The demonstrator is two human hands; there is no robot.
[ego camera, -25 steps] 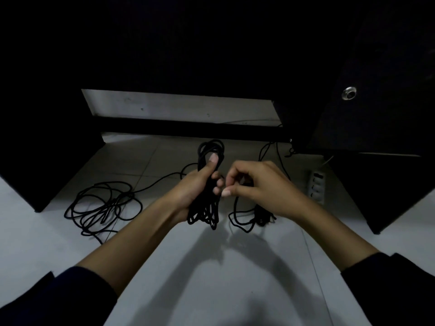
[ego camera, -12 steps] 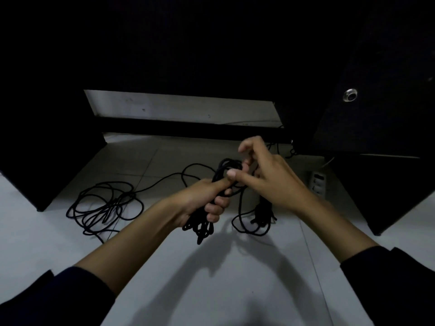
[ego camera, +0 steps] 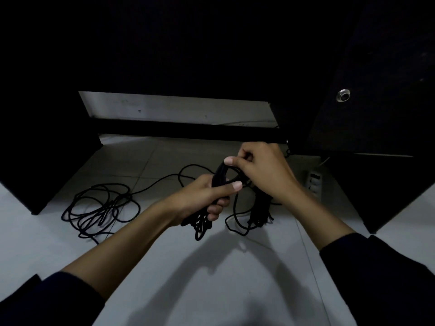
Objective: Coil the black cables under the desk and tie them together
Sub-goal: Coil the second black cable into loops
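Note:
My left hand [ego camera: 207,196] grips a coiled bundle of black cable [ego camera: 202,223] round its middle, thumb stretched along it, loops hanging below the fist. My right hand [ego camera: 261,170] is just above and right of it, fingers curled, pinching a strand of the same cable at the top of the bundle [ego camera: 220,169]. A second small black bundle [ego camera: 259,215] lies on the floor under my right wrist. A loose pile of black cable [ego camera: 98,210] lies on the tiles at the left, with one strand running from it toward my hands.
Dark desk panels stand at the left [ego camera: 35,161] and right [ego camera: 388,184], with a black crossbar [ego camera: 188,131] behind. A white power strip [ego camera: 314,182] lies by the right panel. A metal knob [ego camera: 343,95] shows on the right panel. Pale floor tiles [ego camera: 211,278] spread in front.
My right hand has moved up and over the top of the bundle with a strand. My left hand has tilted the bundle down and to the right.

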